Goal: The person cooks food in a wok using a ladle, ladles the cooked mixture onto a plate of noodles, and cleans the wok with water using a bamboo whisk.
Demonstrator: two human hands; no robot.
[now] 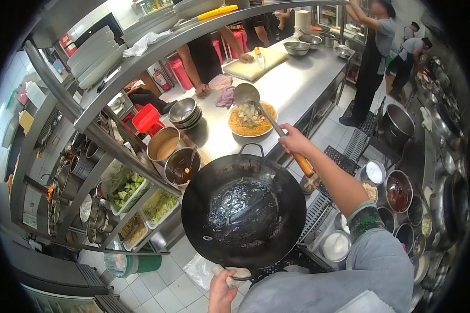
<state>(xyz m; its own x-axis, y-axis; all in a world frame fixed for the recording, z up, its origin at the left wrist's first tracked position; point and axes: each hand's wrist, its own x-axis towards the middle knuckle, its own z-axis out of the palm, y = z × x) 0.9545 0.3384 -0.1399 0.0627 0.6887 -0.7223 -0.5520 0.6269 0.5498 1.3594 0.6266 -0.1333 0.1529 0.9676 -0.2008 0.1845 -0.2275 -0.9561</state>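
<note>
My right hand [292,140] is closed around the handle of a long ladle [246,94] with a wooden end. The ladle's bowl is tipped over a white plate [274,121] of noodles [239,124], where pale pieces of food in sauce [251,116] lie on top. In front of me a big black wok [235,250] is tilted, its inside wet and shiny with a few scraps. My left hand [223,290] grips the wok's near handle through a folded pale cloth [235,275].
Left of the plate stand stacked metal bowls [185,111] and two sauce pots [163,144]. A cutting board [256,65] with a knife lies across the steel counter [292,78], near another person's hands. Baskets of cut greens [128,193] are at left; sauce containers [398,191] at right.
</note>
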